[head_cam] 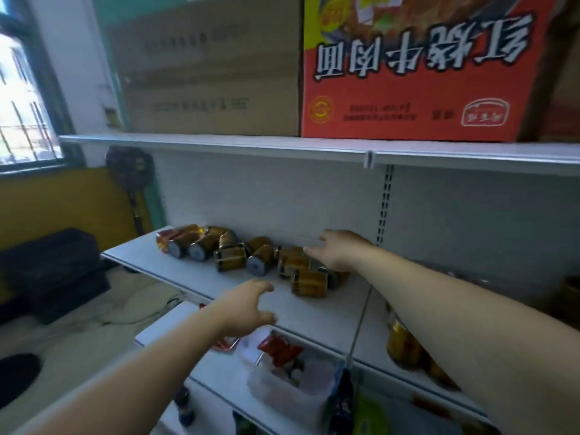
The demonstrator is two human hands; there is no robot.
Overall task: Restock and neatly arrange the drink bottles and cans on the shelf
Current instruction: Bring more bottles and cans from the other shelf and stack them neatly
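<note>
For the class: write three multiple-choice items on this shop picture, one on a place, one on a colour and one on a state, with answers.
1. Where does the red box stand?
A. on the upper shelf, above the cans
B. on the floor
C. in a tub

2. What colour are the cans' sides?
A. blue
B. golden brown
C. white

3. How do the cans lie?
A. upright in neat rows
B. scattered, mostly on their sides
C. stacked in a tower

Answers: 1 A, the box rests on the board over the cans. 2 B, their sides show golden brown. 3 B, several round ends face the camera.
</note>
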